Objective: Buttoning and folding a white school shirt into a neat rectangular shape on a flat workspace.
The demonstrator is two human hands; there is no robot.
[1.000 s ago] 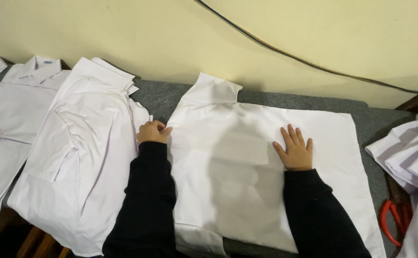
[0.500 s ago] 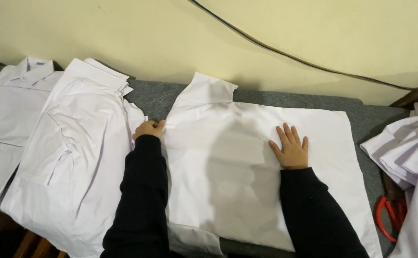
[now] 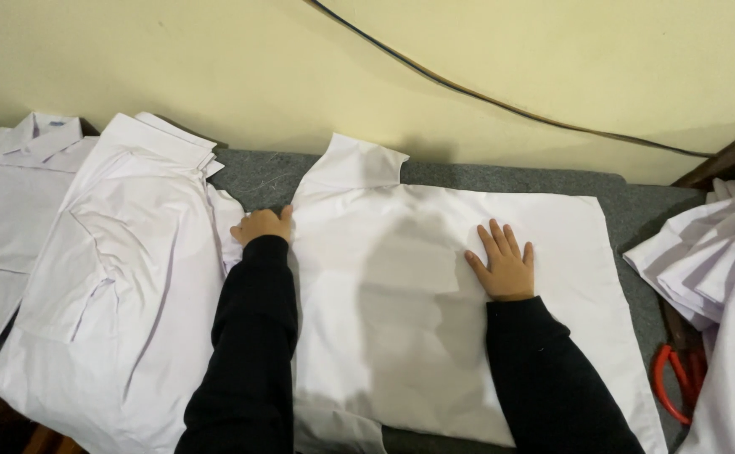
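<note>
The white shirt [image 3: 435, 311] lay face down on the grey worktop [image 3: 502, 178]. The right hand [image 3: 504, 267] pressed it flat, fingers spread, holding nothing. The left hand [image 3: 263, 225] pinched its left edge. An uneven pull there could wrinkle the fold, or disturb the folded shirt [image 3: 124, 277] just beside.

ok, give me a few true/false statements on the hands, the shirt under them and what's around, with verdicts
1. The right hand lies flat, fingers spread, on the white shirt. True.
2. The left hand holds the red scissors. False: it grips the shirt's left edge; the scissors lie at the far right.
3. The shirt lies on a grey padded surface. True.
4. The shirt's collar points toward the person. False: it points toward the wall.
5. A stack of folded white shirts lies left of the left hand. True.
</note>
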